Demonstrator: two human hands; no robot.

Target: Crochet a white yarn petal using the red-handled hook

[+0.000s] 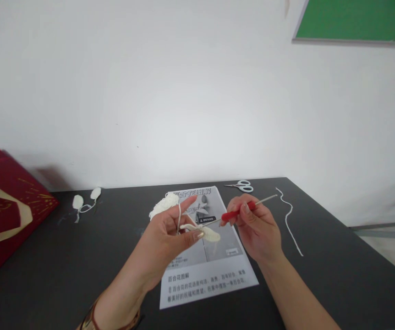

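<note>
My left hand [172,233] pinches a small cream crochet petal [211,235] between thumb and fingers, its index finger raised with white yarn [179,213] looped over it. In my right hand [257,227] is a crochet hook with a red handle [239,211], held pen-like. The hook's metal tip points left and meets the edge of the petal; whether it passes through a stitch is too small to tell. Behind my left hand lies a ball of white yarn [163,206], partly hidden. Both hands are above a printed pattern sheet [211,286].
Scissors with pale handles [244,186] lie near the table's back edge. A loose white yarn strand [289,215] is on the right. Two finished-looking white crochet petals [78,201] joined by yarn lie at left, near a red gift bag [3,211]. A white wall stands behind the black table [122,256].
</note>
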